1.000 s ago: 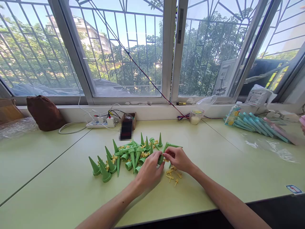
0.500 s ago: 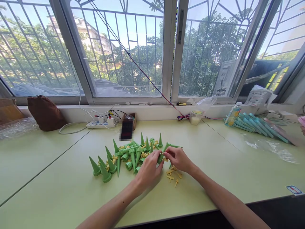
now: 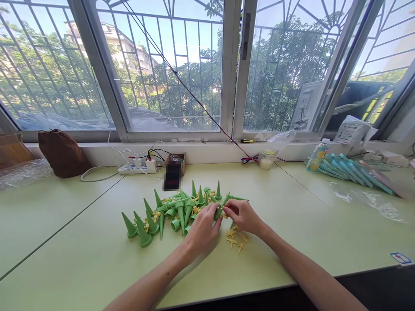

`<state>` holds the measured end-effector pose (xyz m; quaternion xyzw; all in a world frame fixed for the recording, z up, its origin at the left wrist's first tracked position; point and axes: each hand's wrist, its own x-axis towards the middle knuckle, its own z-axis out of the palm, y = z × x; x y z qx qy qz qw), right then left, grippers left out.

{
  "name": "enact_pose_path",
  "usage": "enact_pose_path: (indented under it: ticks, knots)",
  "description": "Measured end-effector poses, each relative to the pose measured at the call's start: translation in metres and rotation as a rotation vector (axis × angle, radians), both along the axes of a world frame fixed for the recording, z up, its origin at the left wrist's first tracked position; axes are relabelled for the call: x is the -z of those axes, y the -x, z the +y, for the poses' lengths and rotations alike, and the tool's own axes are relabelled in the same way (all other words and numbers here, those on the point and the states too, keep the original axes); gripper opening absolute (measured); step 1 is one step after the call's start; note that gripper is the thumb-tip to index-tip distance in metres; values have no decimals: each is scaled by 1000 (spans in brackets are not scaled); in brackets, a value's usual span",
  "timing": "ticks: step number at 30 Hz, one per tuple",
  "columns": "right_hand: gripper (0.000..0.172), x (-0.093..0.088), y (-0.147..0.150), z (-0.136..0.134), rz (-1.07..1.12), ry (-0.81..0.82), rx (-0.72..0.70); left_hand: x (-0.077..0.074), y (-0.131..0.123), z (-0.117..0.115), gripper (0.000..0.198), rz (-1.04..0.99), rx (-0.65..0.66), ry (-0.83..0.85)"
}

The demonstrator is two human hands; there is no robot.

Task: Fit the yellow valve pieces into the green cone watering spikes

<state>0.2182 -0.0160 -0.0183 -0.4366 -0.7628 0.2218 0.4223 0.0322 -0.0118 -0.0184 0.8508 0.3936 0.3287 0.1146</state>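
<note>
My left hand (image 3: 203,228) is closed round a green cone-shaped plastic spike (image 3: 219,213), held just above the pale green table (image 3: 81,259). My right hand (image 3: 244,216) pinches a small yellow piece at the spike's wide end; the piece is mostly hidden by my fingers. Both hands meet at the right edge of a heap of green spikes (image 3: 177,207) mixed with yellow pieces. Three spikes (image 3: 140,226) stand upright at the heap's left. Several loose yellow valve pieces (image 3: 235,239) lie just below my right hand.
Along the window sill sit a brown pouch (image 3: 61,153), a white power strip (image 3: 138,167) with cables, a small box (image 3: 175,166), a plastic bag with a jar (image 3: 269,157), and teal packets (image 3: 350,170) at the far right. Crumpled clear plastic (image 3: 372,201) lies on the right table.
Barely anything differs: my fingers have shifted slightly on the spike and the yellow piece, and the view has drifted a little.
</note>
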Motion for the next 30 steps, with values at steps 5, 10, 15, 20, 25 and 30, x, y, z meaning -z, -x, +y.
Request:
enact_pose_path:
  ticks: [5,10,15,20,25,30]
  knots:
    - [22,1,-1,0,-10,-5,5,2,0,1,31,-6,-8,-16]
    - [21,1,-1,1,-16,-14,11,1,1,1,30,-6,-14,-3]
    - [20,0,-1,-1,-14,-14,12,1,1,1,30,-6,-4,-9]
    - [19,1,-1,-1,-5,-14,13,1,1,1,30,-14,-3,-18]
    - [16,2,-1,1,2,-18,20,2,1,1,30,-9,-2,-8]
    - [15,0,-1,0,-8,-22,22,3,1,2,30,-19,6,-24]
